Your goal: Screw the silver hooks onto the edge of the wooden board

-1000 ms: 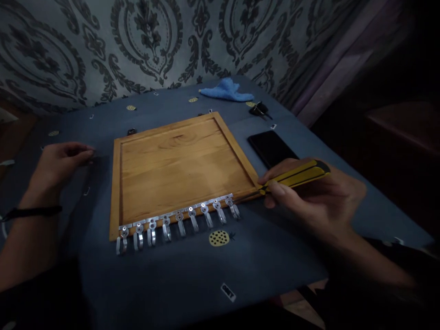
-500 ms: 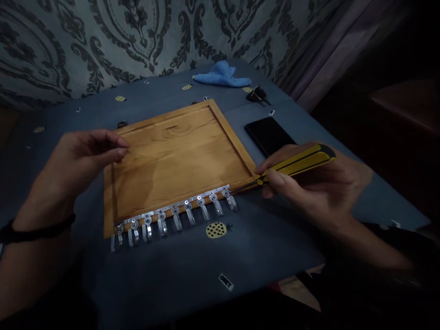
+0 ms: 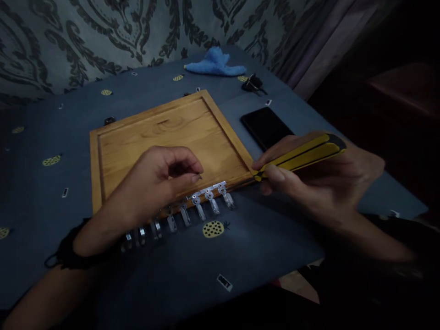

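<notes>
My left hand [image 3: 161, 181] is closed in a pinch over the wooden board, with a tiny dark pointed screw [image 3: 200, 176] at its fingertips. My right hand [image 3: 319, 178], at the board's right corner, grips the yellow and black handle of a screwdriver [image 3: 302, 157]. Its thin shaft points left along the near edge. The framed wooden board [image 3: 158, 123] lies flat on the table. Along its near edge runs a metal hook rail [image 3: 208, 195] with several hooks hanging over; my left hand and wrist hide part of its left half.
A black phone [image 3: 266, 126] lies right of the board, partly behind my right hand. Keys [image 3: 252, 84] and a blue cloth [image 3: 216, 63] are farther back. The table [image 3: 165, 275] has a blue pineapple-print cover. A patterned curtain [image 3: 113, 32] hangs behind.
My left hand has moved right and nearer, from the board's left side to above the hook rail, with the screw still pinched. My right hand and screwdriver have barely moved.
</notes>
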A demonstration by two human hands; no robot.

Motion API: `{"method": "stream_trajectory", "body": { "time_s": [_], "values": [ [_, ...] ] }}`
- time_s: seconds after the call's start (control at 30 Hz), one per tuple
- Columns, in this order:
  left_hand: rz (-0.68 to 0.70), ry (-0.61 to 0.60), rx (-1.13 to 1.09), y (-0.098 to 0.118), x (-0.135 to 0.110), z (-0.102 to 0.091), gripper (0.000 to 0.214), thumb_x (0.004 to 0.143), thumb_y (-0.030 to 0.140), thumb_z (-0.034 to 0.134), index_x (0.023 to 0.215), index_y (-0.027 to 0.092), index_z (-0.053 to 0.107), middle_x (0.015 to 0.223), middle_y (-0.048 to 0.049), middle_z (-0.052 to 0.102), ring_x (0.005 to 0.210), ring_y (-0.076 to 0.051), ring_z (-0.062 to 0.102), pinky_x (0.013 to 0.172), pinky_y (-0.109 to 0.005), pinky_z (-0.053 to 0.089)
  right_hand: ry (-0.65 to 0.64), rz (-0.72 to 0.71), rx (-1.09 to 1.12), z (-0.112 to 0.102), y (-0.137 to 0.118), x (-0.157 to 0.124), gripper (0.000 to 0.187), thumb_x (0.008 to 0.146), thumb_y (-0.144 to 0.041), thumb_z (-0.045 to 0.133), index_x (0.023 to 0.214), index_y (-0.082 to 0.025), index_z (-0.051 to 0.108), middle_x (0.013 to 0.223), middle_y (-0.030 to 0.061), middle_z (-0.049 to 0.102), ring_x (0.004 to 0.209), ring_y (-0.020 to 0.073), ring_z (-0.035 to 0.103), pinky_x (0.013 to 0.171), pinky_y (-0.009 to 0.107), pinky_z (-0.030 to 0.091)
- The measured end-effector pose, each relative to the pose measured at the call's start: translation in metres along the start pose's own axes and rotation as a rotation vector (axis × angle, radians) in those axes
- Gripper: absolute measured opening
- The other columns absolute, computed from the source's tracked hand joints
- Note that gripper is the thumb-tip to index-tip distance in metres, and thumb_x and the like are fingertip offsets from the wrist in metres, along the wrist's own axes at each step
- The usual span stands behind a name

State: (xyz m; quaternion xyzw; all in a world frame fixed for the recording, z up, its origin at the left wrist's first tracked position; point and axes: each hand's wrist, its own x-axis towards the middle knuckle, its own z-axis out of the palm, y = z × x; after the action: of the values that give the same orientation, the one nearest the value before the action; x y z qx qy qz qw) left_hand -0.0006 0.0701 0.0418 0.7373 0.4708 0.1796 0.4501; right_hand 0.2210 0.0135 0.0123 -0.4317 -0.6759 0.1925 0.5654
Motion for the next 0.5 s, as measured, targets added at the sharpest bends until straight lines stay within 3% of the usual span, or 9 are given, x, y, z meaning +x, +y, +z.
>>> {"method": "stream_trajectory", "body": {
  "time_s": [0.27,0.5],
  "values": [
    [0.100,-0.153,0.132,0.000,0.005,0.022,0.009,0.082,0.014,0.061,0.081,0.019,0.068,0.074,0.0044,0.068,0.068,-0.010,0.061,0.058,-0.022,0.043,-0.013,-0.076,-0.019,-0.002,0.006,0.001,0.018,0.080,-0.012,0.073,0.075,-0.026,0.062,0.061,-0.0033,0.063,0.053,0.0157,0.063,0.043,0.031,0.049],
    [0.112,-0.193,0.151,-0.004,0.008,0.033,0.007,0.087,0.016,0.061,0.084,0.020,0.066,0.076,0.0039,0.068,0.068,-0.010,0.061,0.059,-0.022,0.042,0.001,-0.010,-0.028,-0.005,0.006,-0.002,0.016,0.078,-0.014,0.075,0.078,-0.026,0.064,0.070,-0.0011,0.067,0.052,0.0147,0.062,0.039,0.030,0.049]
  ]
}}
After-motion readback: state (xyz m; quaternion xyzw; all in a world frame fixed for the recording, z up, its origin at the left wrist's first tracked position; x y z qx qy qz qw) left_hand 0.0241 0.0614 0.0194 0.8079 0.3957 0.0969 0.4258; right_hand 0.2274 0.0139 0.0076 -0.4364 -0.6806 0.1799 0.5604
